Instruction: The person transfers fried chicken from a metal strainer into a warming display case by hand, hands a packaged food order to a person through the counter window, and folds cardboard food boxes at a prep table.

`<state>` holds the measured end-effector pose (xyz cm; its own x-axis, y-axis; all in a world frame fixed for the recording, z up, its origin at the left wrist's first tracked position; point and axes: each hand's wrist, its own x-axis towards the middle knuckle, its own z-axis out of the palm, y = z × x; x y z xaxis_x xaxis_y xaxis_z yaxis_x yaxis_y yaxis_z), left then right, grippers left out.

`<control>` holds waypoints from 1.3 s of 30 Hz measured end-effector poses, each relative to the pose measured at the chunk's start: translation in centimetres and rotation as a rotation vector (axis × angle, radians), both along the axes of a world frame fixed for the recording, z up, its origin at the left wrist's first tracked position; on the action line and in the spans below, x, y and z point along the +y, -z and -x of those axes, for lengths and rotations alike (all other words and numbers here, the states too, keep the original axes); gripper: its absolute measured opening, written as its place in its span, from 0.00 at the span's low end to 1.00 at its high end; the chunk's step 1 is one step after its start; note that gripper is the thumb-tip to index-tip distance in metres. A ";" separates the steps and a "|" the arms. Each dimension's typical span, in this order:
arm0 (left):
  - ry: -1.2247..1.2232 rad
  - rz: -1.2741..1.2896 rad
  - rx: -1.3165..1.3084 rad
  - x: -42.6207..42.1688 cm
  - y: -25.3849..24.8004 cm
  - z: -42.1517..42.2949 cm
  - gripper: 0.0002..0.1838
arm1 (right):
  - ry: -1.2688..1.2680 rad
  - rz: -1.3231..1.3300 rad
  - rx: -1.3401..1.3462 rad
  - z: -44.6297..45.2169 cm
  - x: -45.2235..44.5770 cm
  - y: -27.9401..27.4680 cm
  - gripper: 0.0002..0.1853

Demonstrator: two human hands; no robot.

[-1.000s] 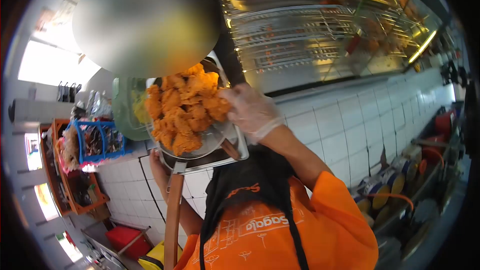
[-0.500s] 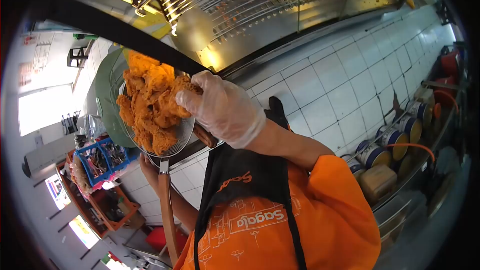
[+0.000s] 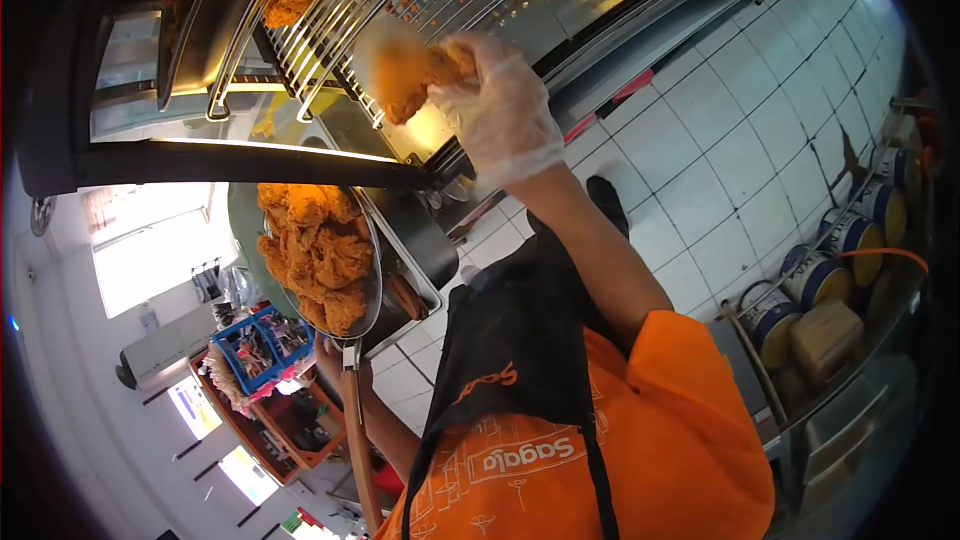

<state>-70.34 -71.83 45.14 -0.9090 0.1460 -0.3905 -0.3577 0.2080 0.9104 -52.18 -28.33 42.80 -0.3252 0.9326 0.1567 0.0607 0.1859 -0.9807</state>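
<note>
My right hand (image 3: pixel 500 105), in a clear plastic glove, pinches a piece of fried chicken (image 3: pixel 425 80) in front of the wire rack of a lit display cabinet. Part of that piece is blurred. Below the cabinet's dark frame, a round wire strainer (image 3: pixel 376 285) holds a heap of fried chicken (image 3: pixel 315 260). Its long wooden handle (image 3: pixel 358 440) runs down toward my body. A metal tray (image 3: pixel 430 302) shows beneath the strainer. My left hand (image 3: pixel 328 355) is at the strainer's lower edge beside the handle, its fingers mostly hidden.
The cabinet's wire rack (image 3: pixel 330 15) carries a fried piece (image 3: pixel 288 2) and crumbs. Its dark frame bar (image 3: pixel 250 164) crosses above the strainer. A blue basket (image 3: pixel 262 348) stands at left. Several tins (image 3: pixel 815 270) line the right side, beyond the white tiled floor (image 3: pixel 720 170).
My right hand has lifted a fried chicken piece from the heap and moved up and right to the cabinet rack. The view has shifted; the strainer now appears slightly lower.
</note>
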 end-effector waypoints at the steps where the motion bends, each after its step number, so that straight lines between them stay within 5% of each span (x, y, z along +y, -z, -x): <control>1: -0.045 0.006 -0.023 1.4 -0.8 -0.7 0.24 | -0.018 0.155 0.020 0.6 0.8 -0.7 0.24; 9: -0.119 -0.113 -0.085 1.6 -1.3 -0.9 0.20 | -0.165 0.155 -0.217 6.9 4.4 -1.0 0.25; 10: -0.126 -0.114 -0.089 1.8 -1.3 -1.0 0.20 | -0.152 0.234 -0.257 7.9 4.2 -2.1 0.17; 13: -0.055 -0.127 -0.054 1.3 -1.0 -0.8 0.22 | -0.328 -0.200 -0.647 13.7 6.6 -0.4 0.06; 15: 0.348 0.465 0.407 -0.4 -0.1 -1.1 0.21 | -0.432 -0.721 -0.927 20.1 7.4 3.5 0.08; 17: 0.439 0.541 0.480 -1.8 0.1 -0.2 0.20 | -0.611 -0.389 -0.897 16.8 7.3 -1.6 0.12; 20: 0.260 0.282 0.256 -1.7 0.6 0.4 0.20 | -0.245 -0.594 -1.022 23.6 8.2 1.4 0.16; 24: 0.005 0.056 -0.017 -0.5 0.0 0.9 0.21 | -0.175 -0.557 -0.936 23.6 8.5 0.6 0.16; 37: -0.158 -0.107 -0.169 2.8 -1.4 -0.8 0.18 | -0.304 -0.518 -0.799 9.5 -1.5 -3.2 0.23; 39: -0.073 -0.024 -0.061 0.5 0.1 0.2 0.19 | -0.227 -0.411 -0.425 5.3 -5.0 -4.5 0.15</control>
